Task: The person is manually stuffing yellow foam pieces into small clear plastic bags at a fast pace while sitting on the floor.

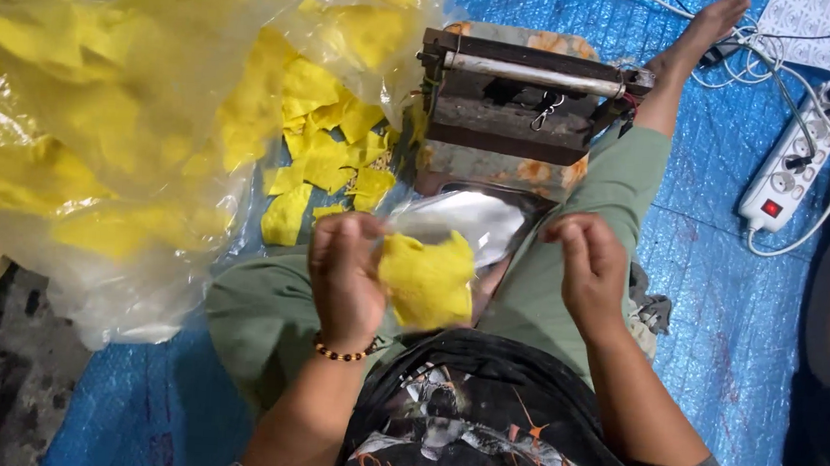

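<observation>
Two hands raised above the lap, backs toward the camera. Left hand (345, 275), beaded bracelet (345, 352) at the wrist, fingers curled and pinched shut on the edge of one small clear plastic bag (459, 221). Right hand (590, 271) loosely curled, fingertips drawn together at the bag's other edge; hard to tell whether actually gripping the film there. Between both hands, one bag, holding yellow chips (428, 282) bunched at its bottom, just beside the left palm and apart from the right.

Beyond the hands, one rusty metal sealing press (514, 105) with a bar across its top, set between green-trousered legs (620, 178). To the left, one big clear plastic sack (103, 147) full of the same yellow chips, with a loose heap of yellow pieces (329, 151) spilling out near the press. Underneath everything, a blue tarp (718, 309) on the floor. Far right, one white power strip (794, 165) with a red switch and white cables plugged in.
</observation>
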